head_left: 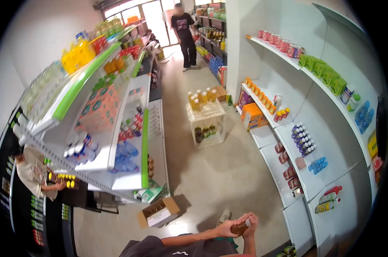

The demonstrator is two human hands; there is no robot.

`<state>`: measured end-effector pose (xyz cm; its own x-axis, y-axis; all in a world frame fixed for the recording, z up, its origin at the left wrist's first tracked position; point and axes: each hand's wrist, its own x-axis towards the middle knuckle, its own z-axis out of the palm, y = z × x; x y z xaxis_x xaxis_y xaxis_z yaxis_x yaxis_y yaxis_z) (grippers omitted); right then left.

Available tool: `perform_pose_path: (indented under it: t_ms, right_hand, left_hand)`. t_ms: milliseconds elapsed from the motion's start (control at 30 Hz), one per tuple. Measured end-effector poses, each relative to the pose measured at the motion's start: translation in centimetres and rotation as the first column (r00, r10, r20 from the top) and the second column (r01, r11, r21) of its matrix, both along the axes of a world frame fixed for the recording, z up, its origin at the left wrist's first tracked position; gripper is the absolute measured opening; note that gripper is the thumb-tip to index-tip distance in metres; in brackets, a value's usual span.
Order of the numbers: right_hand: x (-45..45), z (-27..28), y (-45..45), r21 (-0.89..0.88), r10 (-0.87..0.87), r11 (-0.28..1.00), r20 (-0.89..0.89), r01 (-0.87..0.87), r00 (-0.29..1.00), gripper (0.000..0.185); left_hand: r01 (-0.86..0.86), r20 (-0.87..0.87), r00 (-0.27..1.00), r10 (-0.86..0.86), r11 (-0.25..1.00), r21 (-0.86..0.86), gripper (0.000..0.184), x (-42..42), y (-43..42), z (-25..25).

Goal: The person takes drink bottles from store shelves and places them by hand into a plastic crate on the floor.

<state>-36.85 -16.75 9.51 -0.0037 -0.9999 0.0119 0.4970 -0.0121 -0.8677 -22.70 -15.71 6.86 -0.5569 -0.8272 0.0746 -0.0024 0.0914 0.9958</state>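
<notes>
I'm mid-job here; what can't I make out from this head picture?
All in the head view:
Brown bottle: any label, hidden by the hands.
Open carton: its writing, too small and blurred.
Green items low at right: their lower parts, cut off by the bottom edge.

The left forearm (192, 238) stretches almost level along the bottom of the frame, running right of centre to the left hand (226, 228), whose fingers curl in a grip. The right forearm (249, 246) rises steeply from the bottom edge, its elbow out of sight, and the right hand (251, 222) is likewise closed, just beside the left one.
</notes>
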Motion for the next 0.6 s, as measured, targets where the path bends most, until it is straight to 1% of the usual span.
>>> perform_pose_path:
  t_ms: [67,100,133,200,300,333,367,400,467,500,533,600]
  right_hand:
    - [-1.8,1.1,-2.7,0.011,-0.071,0.997,0.107,0.071,0.992,0.034]
    - [-2.7,1.9,-4.1,0.001,-0.098,0.995,0.117,0.099,0.988,0.033]
    - [-3.5,2.4,-5.4,0.017,-0.101,0.995,0.127,0.099,0.987,0.033]
    - [-5.6,3.4,-8.4,0.003,-0.098,0.995,0.138,0.099,0.985,0.029]
    - [-8.2,2.9,-12.4,0.003,-0.085,0.996,0.096,0.085,0.992,0.025]
    - [-8.9,3.0,-13.6,0.001,-0.074,0.997,0.081,0.074,0.994,0.025]
    - [-9.3,3.4,-14.6,-0.013,-0.062,0.998,0.071,0.063,0.996,0.025]
    - [-9.6,3.8,-15.7,-0.024,-0.046,0.999,0.063,0.048,0.997,0.024]
    - [-10.0,3.5,-17.4,-0.006,-0.024,1.000,0.028,0.024,0.999,0.026]
    - [-10.1,3.1,-18.8,-0.030,-0.032,0.999,-0.001,0.032,0.999,0.027]
    - [-10.0,2.8,-20.4,-0.064,-0.046,0.997,-0.028,0.045,0.999,0.028]
    - [-9.4,3.4,-23.0,-0.083,-0.015,0.996,-0.006,0.015,1.000,0.029]
  left_hand:
    - [0.046,0.066,0.997,-0.045,0.999,-0.013,0.057,-2.3,-3.2,0.7]
    - [0.059,0.052,0.997,-0.061,0.997,0.047,0.055,-3.3,-4.7,1.6]
    - [0.059,0.062,0.996,-0.063,0.996,0.062,0.055,-4.1,-6.1,1.7]
    - [0.097,0.112,0.989,-0.098,0.995,0.014,0.055,-6.3,-9.5,2.0]
    - [0.055,0.079,0.995,-0.056,0.998,0.016,0.053,-8.8,-13.0,2.8]
    - [0.039,0.074,0.996,-0.041,0.999,0.019,0.052,-9.4,-14.1,3.0]
    - [0.065,0.052,0.996,-0.067,0.997,0.039,0.051,-9.8,-15.1,3.5]
    - [0.041,0.037,0.998,-0.042,0.998,0.044,0.051,-10.1,-16.4,3.9]
    - [0.082,0.053,0.995,-0.084,0.996,0.043,0.053,-10.3,-18.5,3.6]
    - [0.091,0.041,0.995,-0.095,0.992,0.086,0.053,-10.3,-19.6,3.4]
    - [0.076,0.035,0.996,-0.079,0.994,0.078,0.053,-10.3,-20.8,3.1]
    - [0.122,-0.009,0.993,-0.122,0.991,0.057,0.053,-9.9,-23.5,2.9]
